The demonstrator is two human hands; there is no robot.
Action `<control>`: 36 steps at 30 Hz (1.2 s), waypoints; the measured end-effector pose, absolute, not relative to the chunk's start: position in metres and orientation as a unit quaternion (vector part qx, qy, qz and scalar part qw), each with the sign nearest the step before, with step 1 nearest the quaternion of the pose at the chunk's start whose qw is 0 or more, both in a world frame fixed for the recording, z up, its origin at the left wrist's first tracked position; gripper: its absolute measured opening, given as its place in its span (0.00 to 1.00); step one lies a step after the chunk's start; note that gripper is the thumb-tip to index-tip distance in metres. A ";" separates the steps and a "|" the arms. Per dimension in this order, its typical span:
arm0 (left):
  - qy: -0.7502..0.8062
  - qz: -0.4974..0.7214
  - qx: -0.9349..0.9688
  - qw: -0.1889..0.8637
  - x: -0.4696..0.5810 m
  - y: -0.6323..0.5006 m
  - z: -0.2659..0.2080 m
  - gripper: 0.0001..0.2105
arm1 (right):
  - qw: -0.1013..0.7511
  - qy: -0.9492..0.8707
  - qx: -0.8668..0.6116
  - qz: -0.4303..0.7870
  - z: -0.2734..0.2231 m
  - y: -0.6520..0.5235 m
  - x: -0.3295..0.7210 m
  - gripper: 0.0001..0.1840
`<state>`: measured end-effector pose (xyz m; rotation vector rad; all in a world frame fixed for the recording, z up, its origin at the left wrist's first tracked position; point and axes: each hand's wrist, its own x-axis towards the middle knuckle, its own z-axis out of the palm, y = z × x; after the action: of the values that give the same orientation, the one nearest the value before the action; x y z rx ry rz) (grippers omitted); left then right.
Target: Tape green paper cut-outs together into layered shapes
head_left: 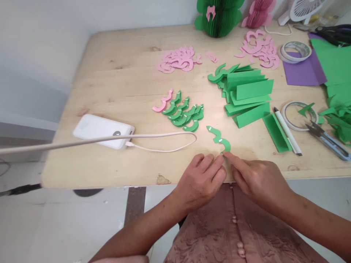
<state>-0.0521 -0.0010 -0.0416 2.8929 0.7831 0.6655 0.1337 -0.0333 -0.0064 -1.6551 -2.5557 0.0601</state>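
A wavy green paper cutout (218, 138) lies flat near the table's front edge, with small white patches at its tip and middle. Its lower end is between my two hands. My left hand (204, 177) is closed, fingers curled, with its fingertips at that end. The index finger of my right hand (257, 179) presses on the same end, while its other fingers fold under. What the fingertips pinch is mostly hidden. Similar green cutouts (183, 113) with white patches lie overlapped just beyond, beside a pink cutout (164, 102).
A white power bank (102, 130) with a cable (153, 136) lies left. Folded green strips (252, 91), a marker (287, 131), tape rolls (286, 116) and thread snips (327, 140) lie right. Pink cutouts (178, 59) and a green honeycomb paper figure (219, 18) are farther back.
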 end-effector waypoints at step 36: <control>0.245 0.240 0.939 0.005 -0.054 -0.002 -0.045 0.05 | 0.043 -0.837 -0.545 -0.035 -0.013 -0.039 0.135 0.19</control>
<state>-0.0543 -0.0023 -0.0454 2.9417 0.7684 0.7526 0.1354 -0.0389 -0.0130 -1.6655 -2.5584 -0.1073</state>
